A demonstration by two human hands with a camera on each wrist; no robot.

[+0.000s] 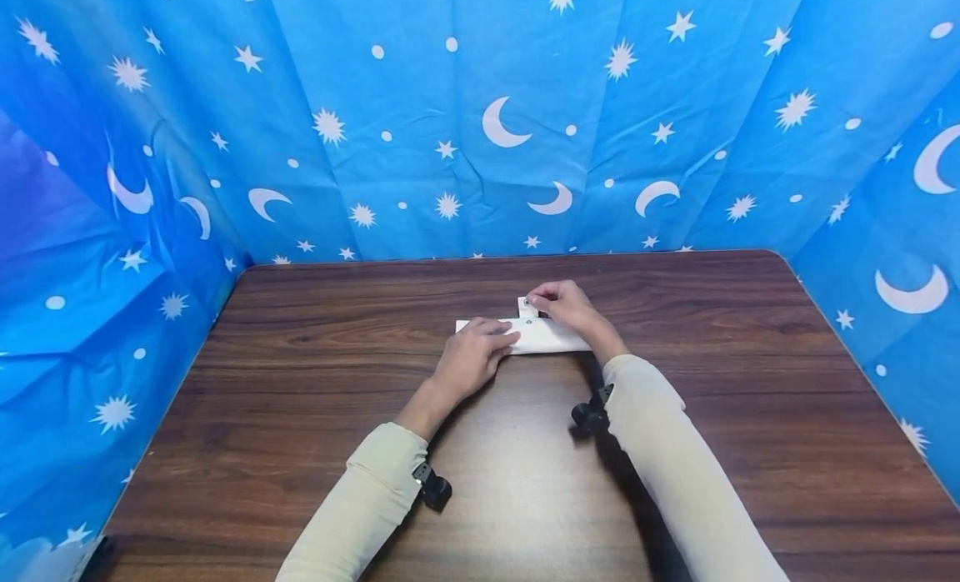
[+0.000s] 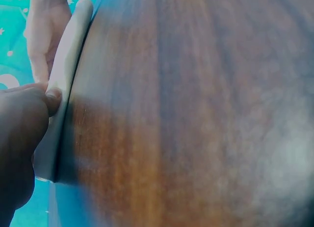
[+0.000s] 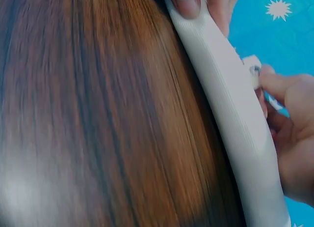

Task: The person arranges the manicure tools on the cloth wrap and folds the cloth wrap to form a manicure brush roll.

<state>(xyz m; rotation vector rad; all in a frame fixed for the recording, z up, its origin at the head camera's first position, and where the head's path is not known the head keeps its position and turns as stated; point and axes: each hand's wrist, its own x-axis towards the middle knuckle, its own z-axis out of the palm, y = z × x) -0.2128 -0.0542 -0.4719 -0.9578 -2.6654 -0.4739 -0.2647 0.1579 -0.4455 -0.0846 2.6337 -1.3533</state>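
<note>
A long white folded fabric case (image 1: pixel 551 337) lies crosswise toward the back of the table, its front edge thick and rounded. My left hand (image 1: pixel 471 355) holds its left end, fingers over the top and thumb (image 3: pixel 186 3) against the near side. A short tab (image 1: pixel 522 308) stands out from the far edge, bearing a round metal snap. My right hand (image 1: pixel 572 308) pinches this tab between thumb and fingertips. On the case's upper face, just below the tab, shows a matching snap stud (image 1: pixel 529 322). The right wrist covers the case's right end in the head view.
The table (image 1: pixel 315 382) has a dark wood-grain top with a bright reflection near the front. Behind it and at both sides hangs a blue cloth (image 1: pixel 420 173) with white moons and stars. Each wrist bears a small black camera (image 1: pixel 435 488).
</note>
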